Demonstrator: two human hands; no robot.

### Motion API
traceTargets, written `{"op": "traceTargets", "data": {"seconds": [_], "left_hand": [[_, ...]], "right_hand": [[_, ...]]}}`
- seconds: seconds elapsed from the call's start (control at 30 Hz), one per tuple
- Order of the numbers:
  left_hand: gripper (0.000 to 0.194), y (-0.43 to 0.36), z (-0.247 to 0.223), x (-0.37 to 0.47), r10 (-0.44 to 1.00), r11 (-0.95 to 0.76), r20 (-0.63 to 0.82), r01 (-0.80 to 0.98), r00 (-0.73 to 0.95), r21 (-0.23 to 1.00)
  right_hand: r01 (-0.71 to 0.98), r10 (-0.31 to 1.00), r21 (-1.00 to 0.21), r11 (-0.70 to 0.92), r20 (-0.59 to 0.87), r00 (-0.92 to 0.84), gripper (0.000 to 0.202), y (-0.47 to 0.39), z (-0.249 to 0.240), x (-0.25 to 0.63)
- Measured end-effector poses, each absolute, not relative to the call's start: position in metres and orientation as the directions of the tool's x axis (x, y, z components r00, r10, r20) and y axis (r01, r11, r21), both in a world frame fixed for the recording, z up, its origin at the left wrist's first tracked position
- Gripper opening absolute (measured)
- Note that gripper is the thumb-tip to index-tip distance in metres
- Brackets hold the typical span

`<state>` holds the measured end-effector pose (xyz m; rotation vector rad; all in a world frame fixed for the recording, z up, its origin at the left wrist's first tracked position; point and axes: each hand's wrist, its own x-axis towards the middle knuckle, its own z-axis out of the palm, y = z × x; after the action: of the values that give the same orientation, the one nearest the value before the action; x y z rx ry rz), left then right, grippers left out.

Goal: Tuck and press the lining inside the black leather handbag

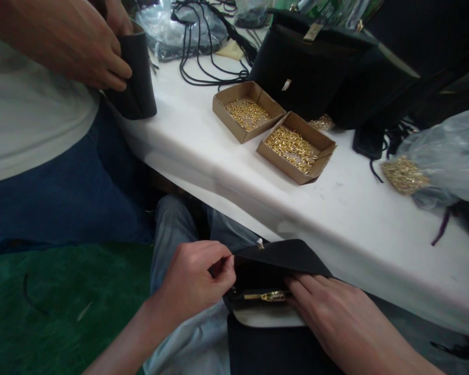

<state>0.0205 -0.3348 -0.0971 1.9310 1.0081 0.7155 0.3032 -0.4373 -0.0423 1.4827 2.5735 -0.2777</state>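
Two left fingers (227, 266) pinch a black bag's flap (283, 255), right fingers (303, 286) beneath.

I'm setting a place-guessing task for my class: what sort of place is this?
Probably a bag-making workshop: black bags rest on the table near cardboard boxes of gold-coloured metal bits, and the person's hands hold an open black bag.

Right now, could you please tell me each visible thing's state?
Black bag, mouth held open.
Left hand, pinching the bag's edge.
Right hand, fingers partly inside the mouth.
Far cardboard box, lidless, holding gold pieces.
Near cardboard box, lidless, holding gold pieces.
Clear plastic bag, gold pieces inside.
Black cords, loosely looped.
Dark piece, in a co-worker's hands.
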Motion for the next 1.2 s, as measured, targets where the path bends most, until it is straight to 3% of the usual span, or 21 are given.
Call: {"op": "traceTargets", "data": {"seconds": [0.5, 0.57, 0.7, 0.77, 0.87, 0.97, 1.2], "left_hand": [[0.022, -0.329, -0.092, 0.024, 0.877, -0.303, 0.101, 0.377, 0.470, 0.875], [0.020, -0.325, -0.093, 0.026, 0.876, -0.281, 0.082, 0.363, 0.475, 0.888], [0.022, -0.323, -0.094, 0.027, 0.862, -0.211, 0.017, 0.328, 0.506, 0.921], [0.023, -0.325, -0.095, 0.026, 0.858, -0.202, 0.001, 0.335, 0.513, 0.920], [0.020, -0.328, -0.095, 0.023, 0.863, -0.209, 0.006, 0.346, 0.506, 0.915], [0.016, -0.328, -0.093, 0.019, 0.879, -0.184, 0.004, 0.331, 0.477, 0.925], [0.013, -0.327, -0.091, 0.018, 0.883, -0.082, -0.033, 0.223, 0.469, 0.971]], "right_hand": [[0.824, 0.855, -0.351, 0.446, -0.105, -0.508, 0.021, -0.433, -0.033, 0.300], [0.804, 0.834, -0.342, 0.487, -0.090, -0.544, 0.023, -0.432, -0.034, 0.294], [0.811, 0.821, -0.218, 0.543, -0.067, -0.568, 0.055, -0.431, -0.047, 0.271], [0.812, 0.818, -0.213, 0.543, -0.084, -0.569, 0.056, -0.429, -0.056, 0.257], [0.785, 0.788, -0.274, 0.556, -0.128, -0.603, 0.036, -0.425, -0.063, 0.242], [0.733, 0.755, -0.311, 0.605, -0.067, -0.652, 0.018, -0.423, -0.061, 0.240], [0.693, 0.746, -0.283, 0.663, 0.184, -0.639, 0.063, -0.426, -0.050, 0.250]]}}
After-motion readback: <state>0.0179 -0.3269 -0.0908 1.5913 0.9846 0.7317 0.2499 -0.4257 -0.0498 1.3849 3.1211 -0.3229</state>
